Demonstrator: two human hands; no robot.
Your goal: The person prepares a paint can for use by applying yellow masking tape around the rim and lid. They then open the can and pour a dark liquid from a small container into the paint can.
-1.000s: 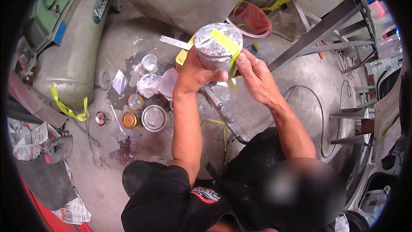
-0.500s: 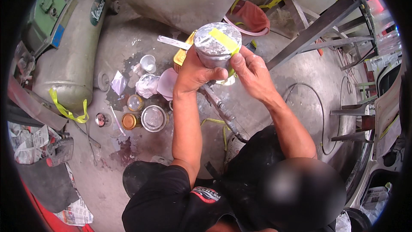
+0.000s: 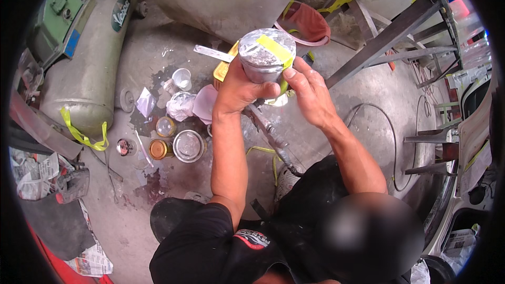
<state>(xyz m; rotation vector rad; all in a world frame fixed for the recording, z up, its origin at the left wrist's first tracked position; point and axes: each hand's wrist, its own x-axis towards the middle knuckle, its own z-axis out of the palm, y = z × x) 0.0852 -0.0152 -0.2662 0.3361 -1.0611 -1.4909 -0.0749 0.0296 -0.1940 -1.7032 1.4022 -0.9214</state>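
My left hand [image 3: 242,89] is wrapped round a paint-spattered metal cup [image 3: 256,72] at chest height, thumb across its lower front. Yellow tape [image 3: 273,47] lies over the lid [image 3: 252,42] and down the right side. My right hand [image 3: 309,92] is closed at that taped side, thumb pressing the tape and fingers behind it. A grey, paint-marked spray-gun body or fitting [image 3: 265,126] hangs under my hands with a hose running down from it; its join to the cup is hidden.
A grey tank [image 3: 89,68] lies left. Several cups, round cans [image 3: 188,144] and papers lie on the floor [image 3: 131,173] beside a yellow container [image 3: 225,71]. A metal frame [image 3: 379,42] and pink tub [image 3: 307,21] stand back right; a hose [image 3: 394,147] loops at right.
The yellow tail that hung below the cup at my right fingers is less visible, and my right thumb has moved slightly left onto the taped side. My left hand stays about the same.
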